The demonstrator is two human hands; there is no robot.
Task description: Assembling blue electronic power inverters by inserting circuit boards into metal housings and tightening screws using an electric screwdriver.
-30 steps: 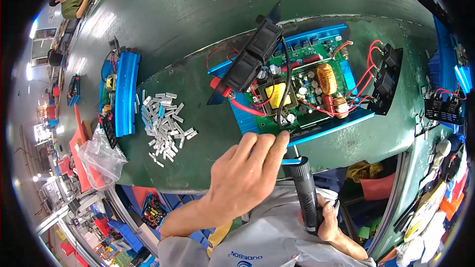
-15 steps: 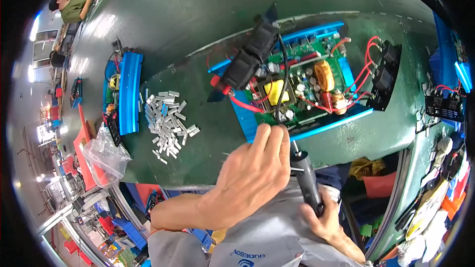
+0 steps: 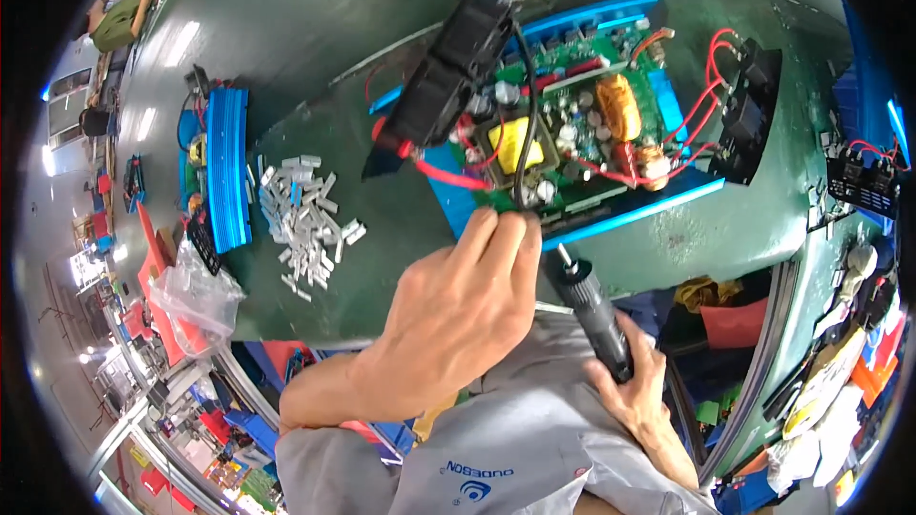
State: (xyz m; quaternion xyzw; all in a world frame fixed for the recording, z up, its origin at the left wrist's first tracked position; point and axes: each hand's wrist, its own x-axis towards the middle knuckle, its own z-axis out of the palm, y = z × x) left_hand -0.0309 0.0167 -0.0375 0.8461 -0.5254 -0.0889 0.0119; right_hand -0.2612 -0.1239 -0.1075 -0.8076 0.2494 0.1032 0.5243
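My left hand is closed, fingertips pressed together at the near edge of an open blue metal housing that holds a green circuit board. What the fingertips pinch is hidden; a thin metal rod sticks out beside this hand. My right hand is wrapped around a black electric screwdriver. Its bit points up at the housing's near wall, just right of my left fingers. A black end panel stands tilted over the board's left side, and a black cable runs down toward my left fingertips.
A second black panel is wired to the board by red leads at the right. Left of the housing lie a pile of small metal pieces, another blue unit and a clear plastic bag. A co-worker is at the far left.
My left hand stays at the housing's edge, fingers still closed. The screwdriver's tip has risen slightly against the picture. The whole view has shifted a little, and the left black panel appears more upright.
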